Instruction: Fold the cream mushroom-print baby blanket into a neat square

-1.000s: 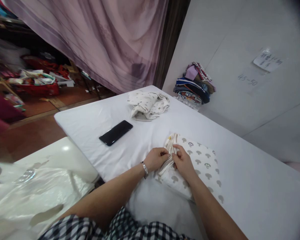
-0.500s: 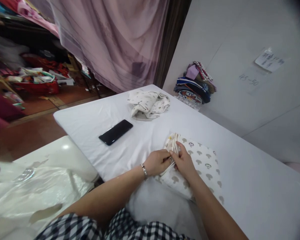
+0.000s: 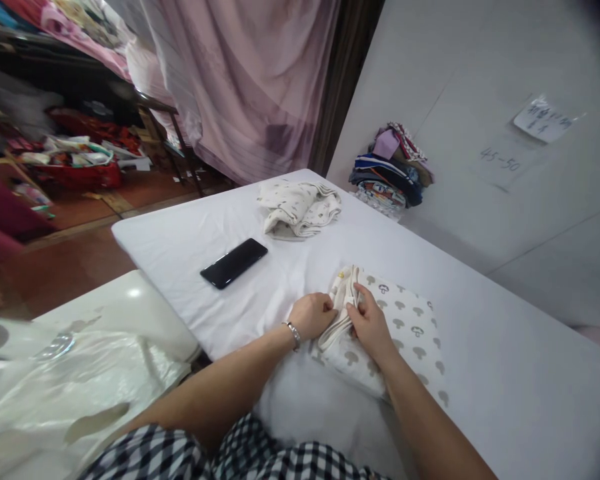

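Note:
A folded white cloth with a grey-brown mushroom print (image 3: 405,323) lies flat on the white-covered table. Its layered, cream-bound edges are bunched along the left side, where both hands work. My left hand (image 3: 313,317), a bracelet at its wrist, is closed on the left edge of these layers; its fingertips are partly hidden. From the right, my right hand (image 3: 373,327) pinches the same bound edges between thumb and fingers. A small gap separates the two hands. A small yellow spot shows at the cloth's far left corner.
Farther back on the table (image 3: 180,233) lies a second, loosely folded patterned cloth (image 3: 300,207). A black phone (image 3: 235,263) rests to the left. Folded clothes (image 3: 390,167) are stacked by the wall. Shiny plastic sheeting (image 3: 110,380) covers a white surface at lower left.
My left hand has drawn slightly left, away from my right hand, and more of the bound edges shows between them. The folded cloth has stayed in place.

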Motion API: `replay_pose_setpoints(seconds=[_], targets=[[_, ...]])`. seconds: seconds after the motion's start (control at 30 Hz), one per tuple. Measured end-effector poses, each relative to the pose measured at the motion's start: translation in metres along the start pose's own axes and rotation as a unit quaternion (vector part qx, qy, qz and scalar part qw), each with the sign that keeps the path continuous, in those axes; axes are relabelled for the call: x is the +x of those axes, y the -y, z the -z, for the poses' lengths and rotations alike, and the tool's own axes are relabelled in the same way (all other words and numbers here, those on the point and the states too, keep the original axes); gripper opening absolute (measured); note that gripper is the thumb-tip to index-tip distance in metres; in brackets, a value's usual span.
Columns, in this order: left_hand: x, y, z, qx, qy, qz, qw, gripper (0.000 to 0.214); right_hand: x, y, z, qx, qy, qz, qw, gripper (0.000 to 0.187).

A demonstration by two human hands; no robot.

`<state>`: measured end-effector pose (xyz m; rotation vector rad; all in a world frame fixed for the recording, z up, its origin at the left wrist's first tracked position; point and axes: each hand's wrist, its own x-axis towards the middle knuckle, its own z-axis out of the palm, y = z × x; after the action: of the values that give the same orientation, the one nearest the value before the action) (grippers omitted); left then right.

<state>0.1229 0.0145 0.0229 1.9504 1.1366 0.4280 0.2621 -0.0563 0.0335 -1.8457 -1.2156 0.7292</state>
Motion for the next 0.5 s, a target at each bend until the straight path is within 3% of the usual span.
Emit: replay_pose_setpoints(seconds=[0.17,0.3,0.37,0.5], targets=[[0.001,0.002,-0.005,-0.151,0.02,-0.029,0.988,0.023,0.004,0.008,0.003,-0.096,-0.003,0.032,0.995,0.052],[-0.001,-0.001,0.0,-0.14,0.05,-0.038,0.988,0.039,0.01,0.012,0.004,-0.151,0.015,0.028,0.988,0.056],[-0.003,-0.003,0.003,-0.111,0.057,-0.036,0.992,0.043,0.011,0.011,0.003,-0.117,0.031,0.018,0.992,0.059],[-0.003,-0.004,0.005,-0.062,0.067,-0.039,0.995,0.046,0.009,0.006,0.005,0.05,0.068,-0.048,0.995,0.064]])
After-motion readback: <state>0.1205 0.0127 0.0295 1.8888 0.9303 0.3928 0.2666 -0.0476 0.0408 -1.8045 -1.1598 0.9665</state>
